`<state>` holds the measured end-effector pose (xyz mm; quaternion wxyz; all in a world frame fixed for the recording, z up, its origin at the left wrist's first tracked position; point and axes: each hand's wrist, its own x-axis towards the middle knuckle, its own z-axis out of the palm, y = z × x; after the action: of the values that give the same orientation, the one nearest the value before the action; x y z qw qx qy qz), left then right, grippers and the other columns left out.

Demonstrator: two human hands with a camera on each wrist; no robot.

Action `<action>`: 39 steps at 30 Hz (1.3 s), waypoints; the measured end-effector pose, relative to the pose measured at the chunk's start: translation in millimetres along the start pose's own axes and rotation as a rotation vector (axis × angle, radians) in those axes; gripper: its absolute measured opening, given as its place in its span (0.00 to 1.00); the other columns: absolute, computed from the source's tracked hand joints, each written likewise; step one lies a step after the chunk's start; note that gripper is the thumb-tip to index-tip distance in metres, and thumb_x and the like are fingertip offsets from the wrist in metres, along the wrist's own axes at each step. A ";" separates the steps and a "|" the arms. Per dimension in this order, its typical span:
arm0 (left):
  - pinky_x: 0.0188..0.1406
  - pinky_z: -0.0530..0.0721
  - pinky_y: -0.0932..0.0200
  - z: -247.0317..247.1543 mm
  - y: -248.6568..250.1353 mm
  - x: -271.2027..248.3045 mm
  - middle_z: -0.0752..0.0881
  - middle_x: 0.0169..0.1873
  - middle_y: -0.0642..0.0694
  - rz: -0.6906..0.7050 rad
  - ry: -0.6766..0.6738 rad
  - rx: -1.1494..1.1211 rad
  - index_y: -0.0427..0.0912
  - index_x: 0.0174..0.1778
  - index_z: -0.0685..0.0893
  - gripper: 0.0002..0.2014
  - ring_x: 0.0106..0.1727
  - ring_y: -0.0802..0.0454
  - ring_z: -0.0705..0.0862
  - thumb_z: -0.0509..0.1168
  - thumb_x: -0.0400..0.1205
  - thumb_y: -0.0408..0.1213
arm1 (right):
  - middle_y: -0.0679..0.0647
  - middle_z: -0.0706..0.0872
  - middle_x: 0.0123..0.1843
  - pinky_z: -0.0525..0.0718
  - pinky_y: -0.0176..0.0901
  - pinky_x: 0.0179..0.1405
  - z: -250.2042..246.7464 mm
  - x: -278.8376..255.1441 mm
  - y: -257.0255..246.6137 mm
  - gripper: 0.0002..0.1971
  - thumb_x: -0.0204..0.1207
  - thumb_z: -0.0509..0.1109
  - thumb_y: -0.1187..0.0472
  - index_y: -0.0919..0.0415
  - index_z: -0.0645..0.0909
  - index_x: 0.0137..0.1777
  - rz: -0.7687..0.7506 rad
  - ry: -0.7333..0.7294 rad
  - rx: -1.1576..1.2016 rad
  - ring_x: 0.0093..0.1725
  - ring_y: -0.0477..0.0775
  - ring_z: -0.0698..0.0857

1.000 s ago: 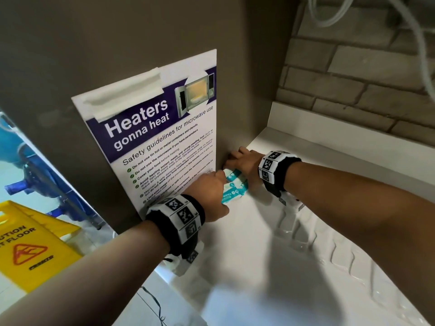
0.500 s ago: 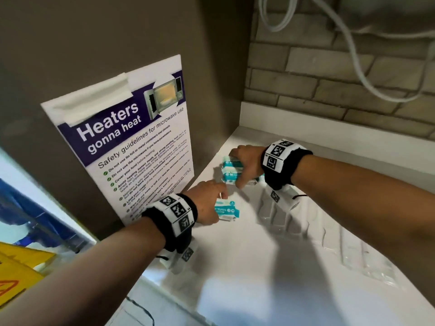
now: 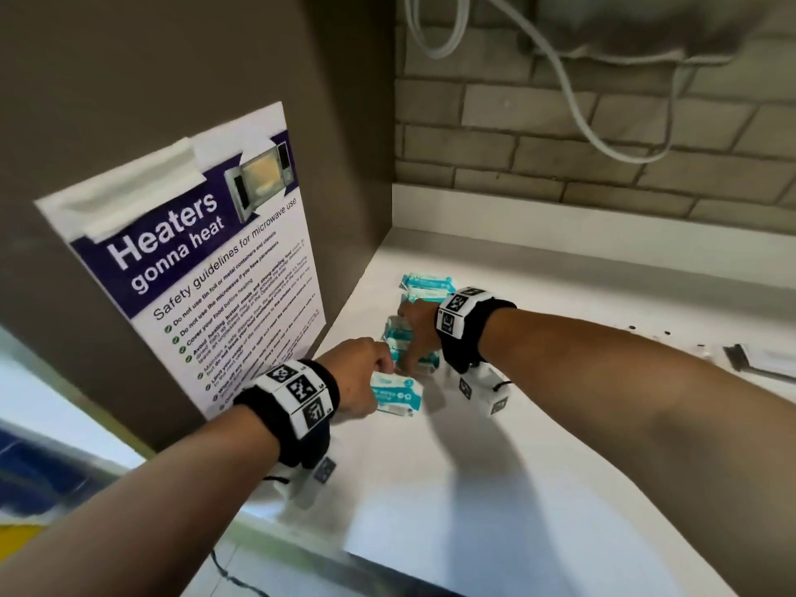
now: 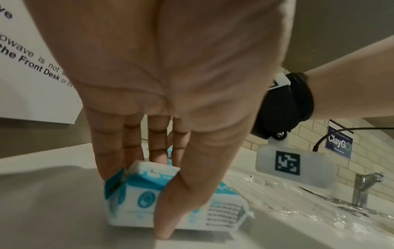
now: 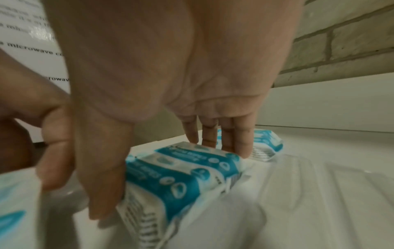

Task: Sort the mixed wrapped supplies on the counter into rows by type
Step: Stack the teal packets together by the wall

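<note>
Several teal-and-white wrapped wipe packets lie on the white counter (image 3: 495, 489) near the left panel. My left hand (image 3: 385, 381) pinches one wipe packet (image 3: 398, 394) between thumb and fingers; the left wrist view shows this packet (image 4: 140, 190) resting on the counter in that grip (image 4: 136, 202). My right hand (image 3: 409, 351) spans a small stack of wipe packets (image 3: 398, 336) just behind it, thumb on the near end and fingers on the far end (image 5: 157, 178). The stack (image 5: 185, 170) looks two packets wide. Two more packets (image 3: 426, 286) sit farther back, one of them (image 5: 267, 144) showing beyond my fingers.
A microwave safety poster (image 3: 206, 269) is taped on the brown panel at left. A brick wall (image 3: 603, 135) with a white cable (image 3: 573, 101) backs the counter. Drainboard ridges (image 5: 319, 193) run to the right toward a tap (image 4: 365, 188). Small flat items (image 3: 758, 359) lie at far right.
Both hands have come away from the corner by the panel. The left hand has drawn its packet nearer, and the right hand has shifted onto the stack just behind it.
</note>
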<state>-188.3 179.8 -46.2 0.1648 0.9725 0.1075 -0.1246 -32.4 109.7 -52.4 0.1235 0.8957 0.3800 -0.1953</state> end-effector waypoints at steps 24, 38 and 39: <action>0.80 0.63 0.48 -7.4 5.4 50.2 0.51 0.84 0.52 0.023 0.013 0.044 0.50 0.82 0.59 0.45 0.82 0.42 0.54 0.72 0.69 0.33 | 0.56 0.78 0.75 0.73 0.45 0.71 -40.8 10.0 61.1 0.27 0.78 0.70 0.60 0.58 0.72 0.77 0.043 0.155 0.221 0.73 0.59 0.77; 0.85 0.47 0.49 3.5 -4.3 71.4 0.37 0.85 0.53 0.142 -0.147 0.033 0.50 0.86 0.41 0.46 0.84 0.49 0.32 0.64 0.78 0.40 | 0.59 0.76 0.75 0.74 0.49 0.73 -37.6 57.6 78.0 0.29 0.78 0.71 0.54 0.59 0.71 0.78 -0.038 0.115 0.086 0.74 0.62 0.76; 0.85 0.48 0.49 2.7 -4.1 72.3 0.37 0.85 0.52 0.137 -0.150 0.043 0.49 0.85 0.40 0.46 0.84 0.49 0.33 0.64 0.78 0.40 | 0.60 0.76 0.75 0.74 0.49 0.72 -38.6 58.8 77.4 0.29 0.78 0.71 0.54 0.59 0.72 0.78 -0.047 0.121 0.080 0.73 0.63 0.76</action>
<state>-121.5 194.8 -70.0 0.1597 0.9688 0.0253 -0.1878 71.2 108.5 -38.4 0.0598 0.9010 0.3994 -0.1584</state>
